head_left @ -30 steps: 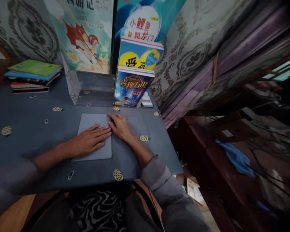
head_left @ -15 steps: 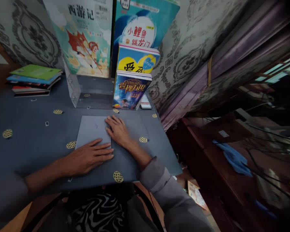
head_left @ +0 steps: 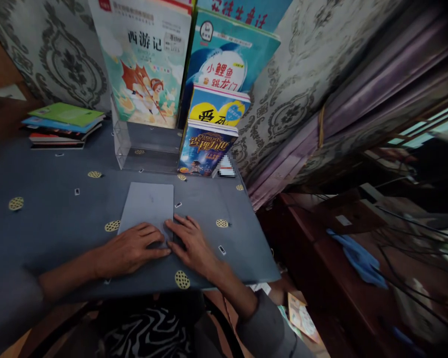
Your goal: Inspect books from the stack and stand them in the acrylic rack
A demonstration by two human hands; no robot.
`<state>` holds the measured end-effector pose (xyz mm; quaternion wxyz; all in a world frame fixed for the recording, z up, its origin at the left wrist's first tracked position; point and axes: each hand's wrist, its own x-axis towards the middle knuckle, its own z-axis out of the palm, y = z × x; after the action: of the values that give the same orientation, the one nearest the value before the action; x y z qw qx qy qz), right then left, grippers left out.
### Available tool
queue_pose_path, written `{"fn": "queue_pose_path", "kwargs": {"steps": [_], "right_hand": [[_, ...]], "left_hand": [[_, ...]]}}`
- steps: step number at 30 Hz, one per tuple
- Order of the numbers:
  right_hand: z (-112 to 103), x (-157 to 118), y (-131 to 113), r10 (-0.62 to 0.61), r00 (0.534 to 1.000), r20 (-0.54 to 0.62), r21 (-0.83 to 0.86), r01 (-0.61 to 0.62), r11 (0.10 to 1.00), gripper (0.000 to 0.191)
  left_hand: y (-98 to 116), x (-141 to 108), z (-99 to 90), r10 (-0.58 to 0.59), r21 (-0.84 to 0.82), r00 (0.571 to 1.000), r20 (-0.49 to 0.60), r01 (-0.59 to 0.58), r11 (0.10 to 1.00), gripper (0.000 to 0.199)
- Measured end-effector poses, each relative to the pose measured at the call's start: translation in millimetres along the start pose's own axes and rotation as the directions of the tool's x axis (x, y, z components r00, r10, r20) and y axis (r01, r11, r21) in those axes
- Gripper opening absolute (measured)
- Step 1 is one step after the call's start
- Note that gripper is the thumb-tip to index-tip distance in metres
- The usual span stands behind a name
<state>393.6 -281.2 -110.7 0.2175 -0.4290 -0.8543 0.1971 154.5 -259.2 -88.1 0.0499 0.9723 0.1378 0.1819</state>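
A pale grey-blue rectangle (head_left: 149, 201), a folded sheet or a thin booklet, lies flat on the dark blue tabletop cloth (head_left: 59, 209); I cannot tell which of the two it is. My left hand (head_left: 132, 248) rests over its near part, fingers slightly bent and the thumb stretched to the right, hiding the lower left corner. Along its right edge sits my right hand (head_left: 194, 246), fingers apart, with index finger and thumb touching the sheet near the lower right corner. The two hands nearly meet there. Neither hand is closed around anything.
Behind the sheet stands a clear plastic rack (head_left: 149, 144) with several upright picture books (head_left: 145, 64). A stack of thin books (head_left: 63, 122) lies at the back left. To the right are a curtain (head_left: 302, 144) and a lower brown desk (head_left: 313, 248) with cables and a blue cloth (head_left: 358, 258).
My right hand has slid down the sheet's right edge toward me, from the upper corner to the lower one. My left hand's fingers have drawn in slightly. The view has tilted a little.
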Motion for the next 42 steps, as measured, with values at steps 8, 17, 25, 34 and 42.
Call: {"fn": "queue_pose_path", "kwargs": {"steps": [8,17,25,34,42], "right_hand": [[-2,-2,-2,0.036,0.998,0.049,-0.049,-0.034,0.998,0.058],[-5,-3,-2,0.045,0.995,0.085,-0.085,-0.038,0.996,0.058],[6,4,-43,-0.064,0.984,0.166,-0.064,0.075,0.995,0.049],[30,17,-70,-0.113,0.962,0.248,-0.055,0.131,0.99,0.055],[14,52,-2,0.019,0.991,0.132,-0.143,0.0,0.99,0.059]], "left_hand": [[5,-25,-6.8,-0.014,-0.009,0.996,0.091,0.015,1.0,0.043],[10,-89,-26.3,-0.139,0.041,0.99,-0.01,0.139,0.989,0.055],[9,-106,-18.7,-0.24,-0.036,0.971,-0.018,0.24,0.97,0.058],[10,-103,-21.0,-0.253,-0.03,0.966,-0.049,0.252,0.967,0.057],[9,-105,-17.0,-0.254,0.009,0.965,-0.056,0.255,0.967,0.062]]}}
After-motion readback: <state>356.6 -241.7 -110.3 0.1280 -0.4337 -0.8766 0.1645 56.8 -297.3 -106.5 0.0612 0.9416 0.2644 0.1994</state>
